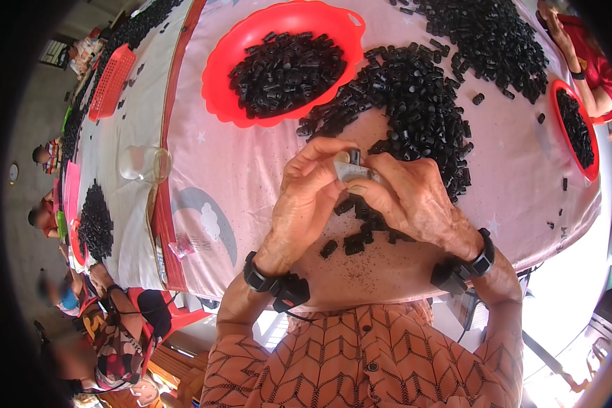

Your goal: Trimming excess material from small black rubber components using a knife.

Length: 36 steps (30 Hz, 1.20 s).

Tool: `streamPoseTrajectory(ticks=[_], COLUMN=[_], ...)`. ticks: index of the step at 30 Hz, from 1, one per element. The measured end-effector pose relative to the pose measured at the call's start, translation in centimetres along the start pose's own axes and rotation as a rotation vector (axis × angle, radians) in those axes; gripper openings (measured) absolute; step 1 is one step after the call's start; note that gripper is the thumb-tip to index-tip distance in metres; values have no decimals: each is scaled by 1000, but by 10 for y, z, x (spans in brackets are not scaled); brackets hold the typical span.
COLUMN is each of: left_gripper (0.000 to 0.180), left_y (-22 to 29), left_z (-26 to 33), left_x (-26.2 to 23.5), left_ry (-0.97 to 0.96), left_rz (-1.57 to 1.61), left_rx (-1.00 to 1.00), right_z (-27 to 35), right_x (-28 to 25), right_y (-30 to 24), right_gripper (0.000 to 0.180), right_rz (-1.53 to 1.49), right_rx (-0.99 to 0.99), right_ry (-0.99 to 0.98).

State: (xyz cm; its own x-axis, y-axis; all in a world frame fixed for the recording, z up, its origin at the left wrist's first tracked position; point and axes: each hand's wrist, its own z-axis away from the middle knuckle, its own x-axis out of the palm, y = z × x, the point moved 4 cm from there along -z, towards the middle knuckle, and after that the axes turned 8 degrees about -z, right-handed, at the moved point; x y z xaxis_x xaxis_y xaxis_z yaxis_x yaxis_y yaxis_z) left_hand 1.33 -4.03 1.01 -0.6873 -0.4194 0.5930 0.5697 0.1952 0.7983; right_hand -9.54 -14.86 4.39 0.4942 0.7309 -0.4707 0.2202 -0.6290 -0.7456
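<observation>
Above scattered black caps, both hands' fingers pinch a pale block.

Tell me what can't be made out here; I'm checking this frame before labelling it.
Head view only:
- Pale small part: mostly covered by the left hand and right hand, so its shape is unclear.
- Black pieces under the hands: partly hidden.
- Red bowl at right: bent by the fisheye rim.
- Clear cup: contents unreadable.

You have one small crumpled clear plastic wrapper at lower left, on the pink cloth edge
</observation>
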Motion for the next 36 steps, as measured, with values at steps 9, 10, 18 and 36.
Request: streamPoseTrajectory(ticks=[9,10,18,36], left_gripper=[18,18,17,13], left_y=[0,-1,-1,8], left_z=[0,1,-2,3], left_x=[3,4,6,24], left_ry=[-5,-5,-106,20], left_rz=[7,8,78,-553], left_rx=[-4,-5,-97,-136], right_z=[1,1,0,-3], right_x=[0,-1,-5,-27], right_y=[1,0,6,16], right_gripper=[32,32,27,24], right_rz=[22,27,-95,-134], right_rx=[15,13,50,202], right_ry=[-32,-27,49,252])
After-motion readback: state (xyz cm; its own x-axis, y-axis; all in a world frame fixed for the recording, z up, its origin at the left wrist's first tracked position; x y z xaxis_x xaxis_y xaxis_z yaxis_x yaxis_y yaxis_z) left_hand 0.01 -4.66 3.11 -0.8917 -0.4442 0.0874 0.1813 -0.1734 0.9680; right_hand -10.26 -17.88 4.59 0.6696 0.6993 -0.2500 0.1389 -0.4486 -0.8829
